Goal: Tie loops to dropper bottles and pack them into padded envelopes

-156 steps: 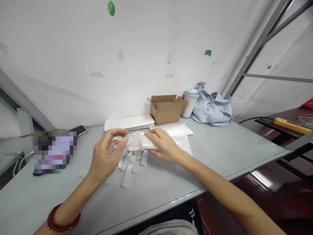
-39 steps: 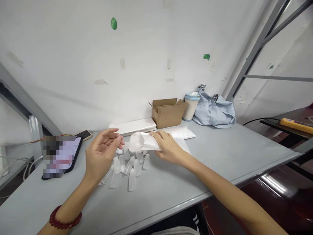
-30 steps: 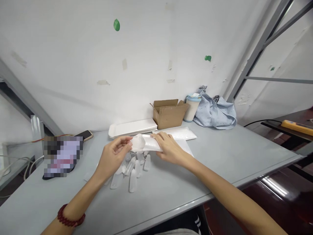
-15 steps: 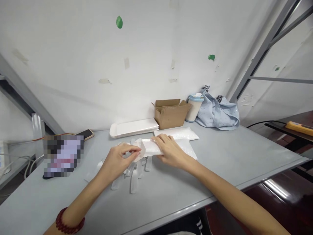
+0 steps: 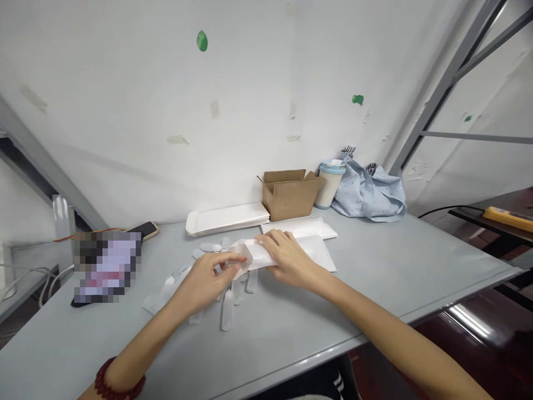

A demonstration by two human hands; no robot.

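My right hand (image 5: 287, 258) is closed over the top of a white bubble mailer (image 5: 261, 251), holding it just above the table. The mailer's open mouth faces left. My left hand (image 5: 214, 275) is at that mouth, index finger and thumb on its lip, the other fingers curled underneath. Below and around the left hand lie several small, clear frosted plastic pieces (image 5: 227, 311), flat and tongue-shaped, partly hidden by the hand. Another white bubble mailer (image 5: 320, 253) lies flat just beyond my right hand, and a further padded mailer (image 5: 308, 226) rests behind it.
A stack of white mailers (image 5: 229, 218) lies by the wall, beside an open cardboard box (image 5: 291, 200). A lidded cup (image 5: 330, 186) and a light blue cloth bag (image 5: 368, 191) stand to its right. On the left are a phone (image 5: 145, 229) and a blurred-out item (image 5: 109, 266).
My left fingers have shifted slightly right on the mailer's mouth, which now gapes wider. More of the plastic pieces show behind the left hand. The right hand keeps its grip.
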